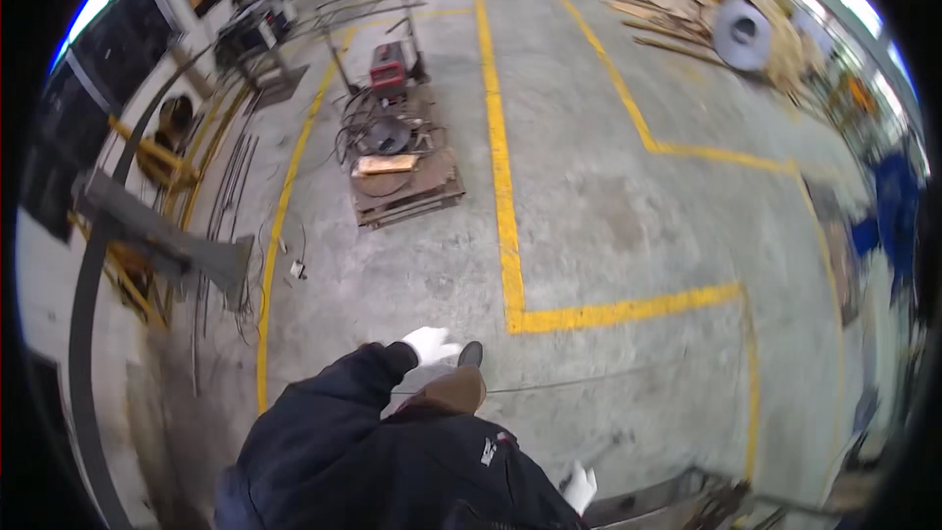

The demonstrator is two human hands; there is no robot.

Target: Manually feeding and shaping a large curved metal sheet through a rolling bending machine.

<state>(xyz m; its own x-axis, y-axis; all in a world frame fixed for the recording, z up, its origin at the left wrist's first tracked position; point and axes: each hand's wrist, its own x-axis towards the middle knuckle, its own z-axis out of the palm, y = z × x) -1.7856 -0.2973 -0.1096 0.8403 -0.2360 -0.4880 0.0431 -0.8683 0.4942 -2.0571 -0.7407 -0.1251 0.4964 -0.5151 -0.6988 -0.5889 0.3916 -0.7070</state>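
My left hand (429, 344), in a white glove, hangs in front of my body beside my brown trouser leg (453, 390). Its fingers look apart, and nothing shows in them. The dark tip of a shoe (471, 353) pokes out just past it. Low on the right is my right hand (581, 488), also white-gloved and partly covered by my dark jacket (432, 471). Its fingers look closed; a dark, blurred, slender thing shows at its edge, whose kind I cannot make out. A metal frame (653, 501) stands close to that hand.
Ahead, a low cart (407, 191) carries a red machine (388, 67), coiled cables and a wooden block (386, 165). Yellow lines (505, 226) mark the concrete floor. A grey steel post (196, 250) and long rods (231, 177) lie left. Large metal coils (743, 34) sit far right.
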